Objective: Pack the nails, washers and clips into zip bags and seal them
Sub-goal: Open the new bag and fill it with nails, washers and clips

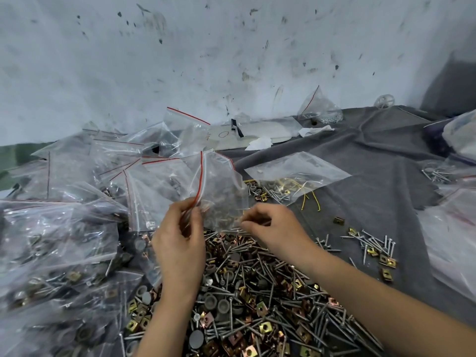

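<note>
Pinching the red zip edge of the bag, the left hand holds it above the pile of nails and clips; the right hand pinches its opposite edge with curled fingers.

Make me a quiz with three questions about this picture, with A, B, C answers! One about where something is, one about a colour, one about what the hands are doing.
1. Where are the filled bags?
A) at the left
B) hanging on the wall
C) at the far right

2. What colour is the zip strip of the held bag?
A) blue
B) red
C) green

3. How is that bag held?
A) lying flat, untouched
B) by one hand
C) by both hands

Answers:
1 A: they heap up beside the left hand.
2 B: a red line runs along its mouth.
3 C: the left hand pinches the strip, and the right hand pinches the lower edge.
</note>
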Motion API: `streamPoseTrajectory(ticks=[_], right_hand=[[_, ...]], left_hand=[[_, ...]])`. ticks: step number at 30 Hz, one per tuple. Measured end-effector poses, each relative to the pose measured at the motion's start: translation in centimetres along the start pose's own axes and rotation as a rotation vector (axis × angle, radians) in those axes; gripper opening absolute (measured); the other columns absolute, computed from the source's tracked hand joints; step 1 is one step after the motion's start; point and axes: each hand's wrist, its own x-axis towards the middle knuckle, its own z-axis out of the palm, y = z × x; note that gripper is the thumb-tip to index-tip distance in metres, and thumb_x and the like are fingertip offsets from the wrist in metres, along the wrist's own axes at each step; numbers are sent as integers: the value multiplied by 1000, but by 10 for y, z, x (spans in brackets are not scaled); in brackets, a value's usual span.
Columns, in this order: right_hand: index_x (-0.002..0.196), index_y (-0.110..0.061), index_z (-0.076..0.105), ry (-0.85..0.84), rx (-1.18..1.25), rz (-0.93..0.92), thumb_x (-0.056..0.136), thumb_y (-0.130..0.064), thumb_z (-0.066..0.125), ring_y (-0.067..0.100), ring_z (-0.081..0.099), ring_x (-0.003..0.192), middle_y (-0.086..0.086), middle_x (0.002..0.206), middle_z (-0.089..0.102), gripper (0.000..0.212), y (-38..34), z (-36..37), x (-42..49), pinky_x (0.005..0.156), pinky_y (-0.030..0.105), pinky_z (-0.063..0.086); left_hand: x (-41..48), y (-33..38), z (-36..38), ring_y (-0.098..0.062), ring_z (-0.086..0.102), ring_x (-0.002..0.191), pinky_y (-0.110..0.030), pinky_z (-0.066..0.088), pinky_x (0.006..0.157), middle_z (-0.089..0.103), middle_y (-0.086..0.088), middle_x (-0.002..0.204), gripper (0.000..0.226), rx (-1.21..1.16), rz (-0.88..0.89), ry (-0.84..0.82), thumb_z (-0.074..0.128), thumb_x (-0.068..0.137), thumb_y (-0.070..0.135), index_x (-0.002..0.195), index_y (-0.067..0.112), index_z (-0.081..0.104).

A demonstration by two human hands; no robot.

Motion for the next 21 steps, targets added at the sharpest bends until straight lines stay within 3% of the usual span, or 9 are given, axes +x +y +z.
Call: streamPoseTrajectory(ticks=[4,6,9,12,14,17,21], right_hand=[[83,-18,64,63,109,-124,83,-7,69,8,62,80,-2,83,67,12,-26,-21,-8,73,15,49],[84,-24,61,157,63,-272,81,-4,70,2,60,79,-10,81,65,22,-45,-31,-10,74,12,48],[93,-19,61,321,-162,-607,79,-9,72,6,58,85,-16,83,63,20,-68,-41,-13,78,14,45],[87,-12,67,343,-475,-792,80,-17,70,21,58,94,-6,84,68,9,-72,-40,-9,82,32,45],[84,-13,69,336,-617,-795,80,-19,71,25,57,104,-4,87,70,7,-66,-37,-4,88,40,42],[88,-14,72,309,-598,-735,84,-26,66,24,52,116,-2,106,67,14,-55,-35,0,95,43,41],[97,-13,70,405,-406,-672,86,-22,63,16,48,112,3,115,59,16,-41,-34,1,95,30,41]], left_hand=[[0,5,1,-11,66,82,-14,51,74,69,-1,96,17,18,144,-50,63,88,2,103,10,66],[0,6,2,-12,65,89,-14,52,79,68,-6,103,13,5,223,-75,62,89,4,102,7,66],[-2,9,4,-14,65,92,-19,52,79,65,-2,109,19,16,345,-101,55,93,16,96,3,68],[-3,12,4,-10,61,95,-12,46,82,63,-1,112,17,-9,407,-142,52,91,15,98,9,66],[-4,14,4,-9,60,99,-15,47,82,64,-3,112,13,-38,411,-167,52,92,16,101,16,62],[-2,13,4,-9,61,100,-15,47,81,65,-3,111,13,-40,398,-149,52,92,16,100,15,63],[-1,8,4,-5,62,100,-21,52,81,66,1,109,18,-46,310,-88,51,92,17,97,7,64]])
